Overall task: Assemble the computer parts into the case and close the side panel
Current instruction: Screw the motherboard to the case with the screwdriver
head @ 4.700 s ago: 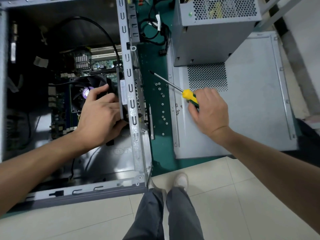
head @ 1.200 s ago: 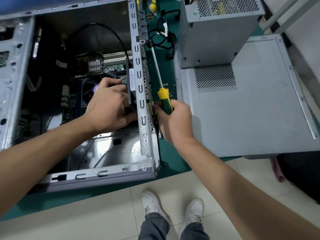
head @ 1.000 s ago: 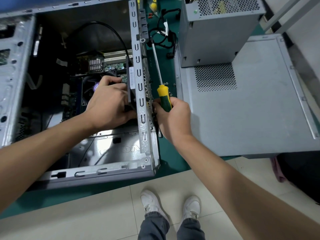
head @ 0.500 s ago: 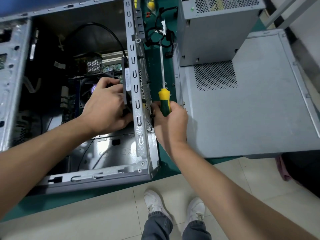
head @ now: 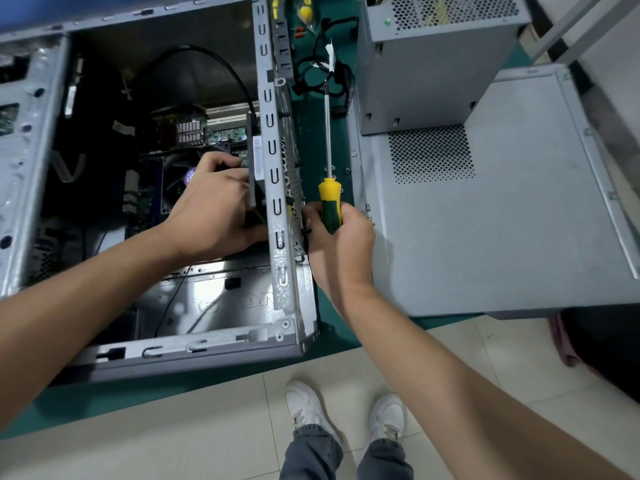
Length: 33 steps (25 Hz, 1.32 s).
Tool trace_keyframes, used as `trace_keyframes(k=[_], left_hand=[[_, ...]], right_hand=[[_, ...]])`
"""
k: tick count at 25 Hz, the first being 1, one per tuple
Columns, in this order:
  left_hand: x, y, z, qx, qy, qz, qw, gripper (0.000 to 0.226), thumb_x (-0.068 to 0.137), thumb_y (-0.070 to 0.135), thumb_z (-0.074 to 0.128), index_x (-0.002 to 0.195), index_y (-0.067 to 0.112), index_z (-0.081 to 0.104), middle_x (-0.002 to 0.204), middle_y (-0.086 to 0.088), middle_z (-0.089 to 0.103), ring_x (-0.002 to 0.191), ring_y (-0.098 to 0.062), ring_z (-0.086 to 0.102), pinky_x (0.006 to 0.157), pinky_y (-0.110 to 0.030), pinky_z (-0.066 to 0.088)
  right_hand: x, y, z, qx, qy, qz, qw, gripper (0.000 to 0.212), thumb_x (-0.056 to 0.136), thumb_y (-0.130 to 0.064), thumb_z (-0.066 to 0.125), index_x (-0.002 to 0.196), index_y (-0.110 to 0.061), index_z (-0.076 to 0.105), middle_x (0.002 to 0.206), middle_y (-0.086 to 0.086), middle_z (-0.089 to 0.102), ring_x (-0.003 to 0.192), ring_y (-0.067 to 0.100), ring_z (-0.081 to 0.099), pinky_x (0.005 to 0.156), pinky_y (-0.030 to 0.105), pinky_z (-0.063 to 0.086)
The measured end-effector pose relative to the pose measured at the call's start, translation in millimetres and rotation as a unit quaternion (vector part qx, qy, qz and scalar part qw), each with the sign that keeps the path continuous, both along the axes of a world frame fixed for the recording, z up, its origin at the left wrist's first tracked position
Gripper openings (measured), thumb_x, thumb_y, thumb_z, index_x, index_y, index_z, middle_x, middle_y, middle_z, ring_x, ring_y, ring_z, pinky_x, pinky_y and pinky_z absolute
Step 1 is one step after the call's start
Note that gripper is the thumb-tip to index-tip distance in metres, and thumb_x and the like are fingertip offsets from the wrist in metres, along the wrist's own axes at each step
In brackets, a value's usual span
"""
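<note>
Bare grey steel case lies open on the green mat. Inside it, left hand grips a black fan against the perforated wall; outside, right hand clutches a yellow-green screwdriver.

Embossed lettering on the case floor is glare-washed and unreadable; the white sticker's print is too small.

Right hand now against the case wall, off the side panel. Screwdriver swung upright, shaft pointing away.
</note>
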<state>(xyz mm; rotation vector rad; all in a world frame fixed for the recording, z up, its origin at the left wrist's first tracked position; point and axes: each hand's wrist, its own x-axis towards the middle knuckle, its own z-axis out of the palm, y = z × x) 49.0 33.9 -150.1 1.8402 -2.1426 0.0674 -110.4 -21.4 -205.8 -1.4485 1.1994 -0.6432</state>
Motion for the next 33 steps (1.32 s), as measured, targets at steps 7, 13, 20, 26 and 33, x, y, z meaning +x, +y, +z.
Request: trace_keyframes(k=[7, 13, 20, 26, 33], left_hand=[[-2.5, -3.0, 0.8, -0.012, 0.038, -0.015, 0.999, 0.027, 0.075, 0.033, 0.046, 0.075, 0.048, 0.024, 0.063, 0.015, 0.033, 0.067, -0.013, 0.039, 0.077, -0.035, 0.027], [-1.1, -0.1, 0.8, 0.013, 0.015, -0.002, 1.0, 0.016, 0.077, 0.038, 0.046, 0.072, 0.041, 0.031, 0.065, 0.016, 0.031, 0.058, -0.024, 0.054, 0.079, -0.035, 0.028], [2.1, 2.9, 0.6, 0.003, -0.009, -0.028, 1.0, 0.027, 0.078, 0.031, 0.049, 0.06, 0.018, 0.065, 0.063, -0.003, 0.062, 0.078, -0.018, 0.044, 0.077, -0.035, 0.027], [2.3, 4.9, -8.9, -0.039, -0.048, -0.018, 0.998, 0.036, 0.081, 0.023, 0.046, 0.052, 0.009, 0.062, 0.058, -0.005, 0.06, 0.078, -0.02, 0.041, 0.088, -0.026, 0.025], [0.7, 5.3, -12.1, -0.068, -0.038, 0.005, 0.997, 0.032, 0.082, 0.024, 0.045, 0.056, 0.012, 0.058, 0.059, -0.004, 0.058, 0.077, -0.019, 0.042, 0.084, -0.027, 0.027]], right_hand=[[4.1, 3.1, -2.8, 0.069, -0.068, -0.013, 0.995, 0.03, 0.092, -0.03, 0.066, 0.087, 0.0, 0.062, 0.08, 0.019, 0.066, 0.077, 0.041, 0.063, 0.073, 0.052, 0.055], [3.3, 0.0, -1.6, 0.04, -0.053, -0.004, 0.998, 0.019, 0.093, -0.025, 0.066, 0.088, -0.007, 0.066, 0.081, 0.011, 0.069, 0.077, 0.034, 0.066, 0.071, 0.051, 0.056], [-14.1, -13.9, 7.0, 0.01, 0.005, -0.035, 0.999, 0.021, 0.091, -0.037, 0.065, 0.084, -0.017, 0.068, 0.072, 0.004, 0.067, 0.067, 0.026, 0.061, 0.066, 0.044, 0.054], [-8.9, -17.7, 5.4, 0.02, -0.001, 0.012, 1.0, 0.024, 0.09, -0.032, 0.067, 0.079, -0.01, 0.067, 0.069, 0.011, 0.063, 0.064, 0.033, 0.056, 0.058, 0.04, 0.05], [1.1, -8.5, 2.3, 0.037, -0.021, 0.015, 0.999, 0.022, 0.094, -0.028, 0.066, 0.084, -0.008, 0.068, 0.077, 0.008, 0.068, 0.073, 0.028, 0.064, 0.069, 0.046, 0.055]])
